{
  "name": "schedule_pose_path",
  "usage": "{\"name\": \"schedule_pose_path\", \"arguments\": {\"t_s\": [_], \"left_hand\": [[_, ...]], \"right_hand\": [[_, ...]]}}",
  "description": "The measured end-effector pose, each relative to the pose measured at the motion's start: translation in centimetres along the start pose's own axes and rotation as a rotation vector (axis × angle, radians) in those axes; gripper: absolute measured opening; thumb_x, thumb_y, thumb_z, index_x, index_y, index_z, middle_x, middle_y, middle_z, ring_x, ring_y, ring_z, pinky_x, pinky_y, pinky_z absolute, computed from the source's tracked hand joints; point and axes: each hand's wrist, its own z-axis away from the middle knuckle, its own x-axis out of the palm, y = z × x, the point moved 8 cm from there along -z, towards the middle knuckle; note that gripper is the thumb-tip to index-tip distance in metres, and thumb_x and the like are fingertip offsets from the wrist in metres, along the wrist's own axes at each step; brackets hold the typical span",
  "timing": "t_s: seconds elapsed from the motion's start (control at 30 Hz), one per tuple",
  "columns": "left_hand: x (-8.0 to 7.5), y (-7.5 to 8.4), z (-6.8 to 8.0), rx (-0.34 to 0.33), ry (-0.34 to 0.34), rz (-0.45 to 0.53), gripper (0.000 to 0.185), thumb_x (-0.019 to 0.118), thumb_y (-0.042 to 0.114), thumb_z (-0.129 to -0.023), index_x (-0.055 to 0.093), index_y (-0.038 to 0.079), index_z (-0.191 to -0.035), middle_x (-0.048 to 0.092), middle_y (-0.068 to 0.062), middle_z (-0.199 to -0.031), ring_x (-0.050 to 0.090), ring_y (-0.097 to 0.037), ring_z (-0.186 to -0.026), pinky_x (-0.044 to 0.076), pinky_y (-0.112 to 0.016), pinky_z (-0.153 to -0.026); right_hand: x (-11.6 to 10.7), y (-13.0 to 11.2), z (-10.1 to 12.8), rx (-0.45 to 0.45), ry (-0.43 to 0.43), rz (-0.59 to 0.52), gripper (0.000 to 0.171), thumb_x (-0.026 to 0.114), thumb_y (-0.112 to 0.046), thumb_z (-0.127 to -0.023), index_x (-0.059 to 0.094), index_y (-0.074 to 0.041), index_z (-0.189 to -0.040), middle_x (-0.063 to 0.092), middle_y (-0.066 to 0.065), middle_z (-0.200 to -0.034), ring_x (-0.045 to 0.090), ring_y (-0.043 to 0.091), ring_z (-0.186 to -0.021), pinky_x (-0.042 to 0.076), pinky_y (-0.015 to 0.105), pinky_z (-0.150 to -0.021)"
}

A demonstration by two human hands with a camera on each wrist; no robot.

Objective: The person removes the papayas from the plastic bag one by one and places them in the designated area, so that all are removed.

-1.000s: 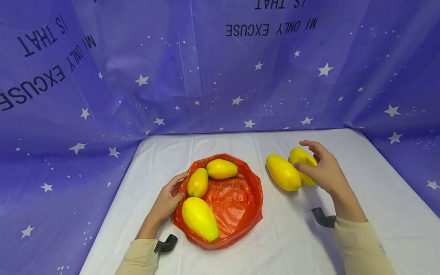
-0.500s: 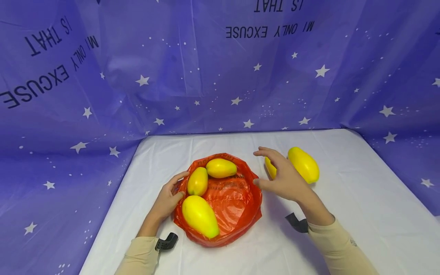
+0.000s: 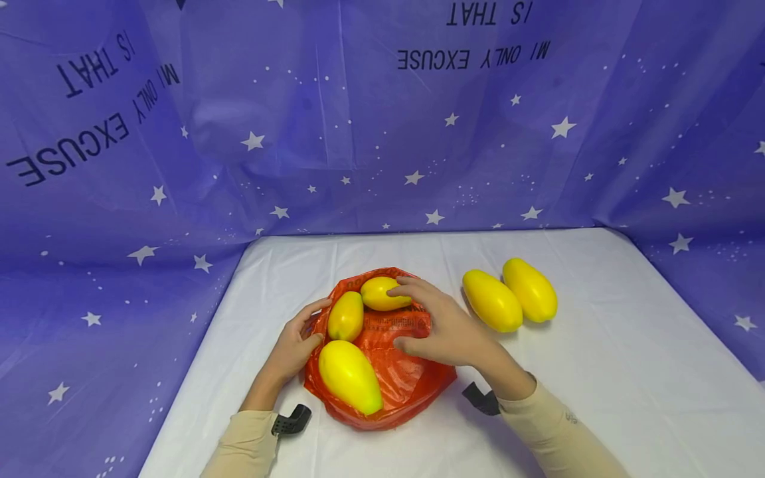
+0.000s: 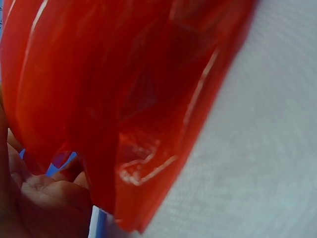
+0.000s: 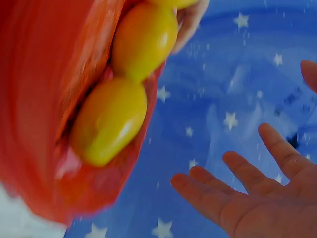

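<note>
The right hand (image 3: 445,328) has swung from the two outside mangoes (image 3: 492,300) to over the bag (image 3: 412,378), fingers open; the left hand (image 3: 293,345) pinches its rim.

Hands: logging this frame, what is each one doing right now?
Left hand: holds the rim of the crinkled red plastic bag.
Right hand: open above the bag, empty.
</note>
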Motion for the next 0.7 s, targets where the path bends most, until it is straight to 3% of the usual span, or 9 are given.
{"name": "schedule_pose_path", "arguments": {"t_s": [0.13,0.47,0.7], "left_hand": [[-0.1,0.1,-0.1,0.001,0.002,-0.009,0.065,0.047,-0.016,-0.085,0.046,0.011,-0.144,0.046,-0.009,-0.144,0.048,-0.028,-0.128,0.043,-0.023,-0.099],[0.1,0.1,0.1,-0.002,-0.007,-0.017,0.063,0.048,-0.013,-0.087,0.044,0.012,-0.145,0.043,-0.009,-0.147,0.046,-0.029,-0.13,0.042,-0.022,-0.1],[0.1,0.2,0.1,-0.009,-0.014,-0.027,0.064,0.046,-0.015,-0.088,0.042,0.011,-0.146,0.043,-0.011,-0.147,0.045,-0.029,-0.131,0.043,-0.024,-0.099]], "right_hand": [[2.1,-1.6,-0.7,-0.05,-0.061,0.001,0.064,0.078,-0.034,-0.075,0.051,-0.035,-0.134,0.038,-0.018,-0.146,0.034,0.009,-0.135,0.038,0.044,-0.105],[6.8,-3.2,-1.6,-0.062,-0.238,0.057,0.062,0.077,-0.027,-0.074,0.055,-0.028,-0.132,0.038,-0.004,-0.15,0.038,0.019,-0.136,0.044,0.044,-0.101],[10.1,-3.3,-1.1,-0.068,-0.369,0.091,0.057,0.074,-0.044,-0.081,0.056,-0.031,-0.133,0.039,0.001,-0.15,0.042,0.021,-0.133,0.042,0.047,-0.103]]}}
